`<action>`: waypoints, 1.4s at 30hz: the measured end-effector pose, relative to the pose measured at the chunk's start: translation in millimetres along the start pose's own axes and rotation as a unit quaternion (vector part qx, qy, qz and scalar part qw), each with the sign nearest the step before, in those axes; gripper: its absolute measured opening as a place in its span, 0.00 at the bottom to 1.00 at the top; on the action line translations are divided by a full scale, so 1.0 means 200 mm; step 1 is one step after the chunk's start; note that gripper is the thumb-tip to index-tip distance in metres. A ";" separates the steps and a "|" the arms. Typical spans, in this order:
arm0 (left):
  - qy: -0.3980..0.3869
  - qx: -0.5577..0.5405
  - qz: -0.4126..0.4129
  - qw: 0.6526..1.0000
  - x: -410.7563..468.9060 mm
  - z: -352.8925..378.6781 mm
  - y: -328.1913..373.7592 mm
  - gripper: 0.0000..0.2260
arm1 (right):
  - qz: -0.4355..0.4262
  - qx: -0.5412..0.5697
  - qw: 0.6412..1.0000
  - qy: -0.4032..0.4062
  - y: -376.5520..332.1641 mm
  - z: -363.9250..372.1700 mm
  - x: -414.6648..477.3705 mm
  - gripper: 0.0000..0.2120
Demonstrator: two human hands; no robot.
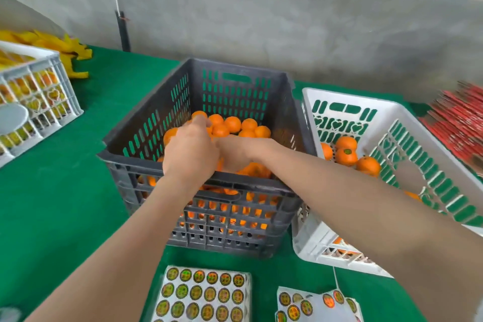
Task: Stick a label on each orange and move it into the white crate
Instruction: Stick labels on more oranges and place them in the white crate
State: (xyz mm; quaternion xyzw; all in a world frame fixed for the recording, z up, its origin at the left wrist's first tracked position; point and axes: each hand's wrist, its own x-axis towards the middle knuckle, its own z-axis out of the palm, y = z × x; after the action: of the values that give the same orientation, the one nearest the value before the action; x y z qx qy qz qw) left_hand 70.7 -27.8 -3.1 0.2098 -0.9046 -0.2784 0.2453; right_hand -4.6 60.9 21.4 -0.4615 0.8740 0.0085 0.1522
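Both hands are down inside the grey crate (122, 157), over the pile of oranges (232, 124) that fills its floor. The left hand (190, 151) has its back to the camera and its fingers bent down among the fruit. It may be closing on one, but I cannot tell, because the hand hides what is under it. The right hand (236, 154) lies just beside it, and its fingers are hidden behind the left hand, so its grasp cannot be judged either.

The step in hand looks like picking the next orange out of the grey crate. No label is visible on either hand.

The white crate (347, 98) stands right of the grey crate, the two just beside each other, and holds a few labelled oranges (346, 155). The label sheet (203, 293) lies on the green counter (65, 204) in front of the grey crate, with a partly used sheet (308, 303) beside it.

The next move probably calls for lifting one orange clear of the rim, peeling a label from a sheet in front and pressing it on the fruit. The orange then goes rightward into the white crate.
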 end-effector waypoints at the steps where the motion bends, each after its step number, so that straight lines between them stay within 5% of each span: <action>1: 0.003 -0.003 0.000 1.000 0.00 0.00 0.00 0.15 | 0.022 0.083 0.996 0.026 0.03 0.01 0.00 0.08; 4: 0.040 -0.029 0.041 0.998 -0.01 -0.01 -0.02 0.13 | 0.066 0.310 0.946 0.072 0.13 -0.06 -0.18 0.26; 7: 0.092 -0.095 0.098 0.986 -0.07 -0.03 -0.03 0.11 | -0.008 0.574 0.813 0.096 0.24 -0.07 -0.47 0.28; 9: 0.104 -0.166 0.104 0.975 -0.12 -0.06 -0.01 0.10 | -0.082 0.658 0.745 0.070 0.27 -0.02 -0.65 0.37; 11: 0.096 -0.236 0.127 0.959 -0.20 -0.08 0.05 0.09 | -0.096 0.683 0.723 0.050 0.29 0.07 -0.80 0.39; 16: -0.138 -0.286 0.222 0.922 -0.61 0.01 0.27 0.12 | 0.007 0.665 0.746 0.032 0.31 0.33 -1.02 0.17; 21: -0.392 -0.176 0.079 0.900 -0.92 0.32 0.31 0.32 | 0.099 0.646 0.757 0.019 0.37 0.66 -1.09 0.13; 24: -0.371 -0.233 -0.067 0.897 -0.97 0.46 0.25 0.32 | 0.138 0.667 0.732 0.010 0.42 0.85 -1.09 0.16; 25: -0.348 -0.239 -0.108 0.900 -0.97 0.49 0.22 0.32 | 0.166 0.637 0.753 0.014 0.44 0.92 -1.09 0.15; 28: -0.308 -0.258 -0.225 0.888 -0.97 0.54 0.10 0.33 | 0.209 0.351 0.913 -0.007 0.49 1.10 -1.07 0.17; 30: -0.304 -0.330 -0.298 0.842 -0.99 0.54 0.03 0.32 | 0.168 0.241 0.955 -0.028 0.47 1.19 -1.05 0.20; 34: -0.300 -0.445 -0.373 0.757 -1.03 0.54 -0.04 0.35 | 0.110 0.173 0.978 -0.046 0.40 1.26 -0.98 0.21; 39: -0.306 -0.461 -0.379 0.742 -1.05 0.53 -0.03 0.32 | 0.080 0.144 0.986 0.030 0.40 1.25 -0.98 0.10; 42: -0.313 -0.468 -0.386 0.730 -1.06 0.54 -0.02 0.28 | 0.102 0.180 0.978 0.006 0.41 1.25 -1.00 0.20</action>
State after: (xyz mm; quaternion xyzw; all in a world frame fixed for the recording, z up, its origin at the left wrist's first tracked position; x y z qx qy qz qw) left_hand 178.5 121.8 -152.8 0.3007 -0.5260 -0.7874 -0.1131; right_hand 98.7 307.7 -171.7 -0.3349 0.9046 -0.1362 0.2259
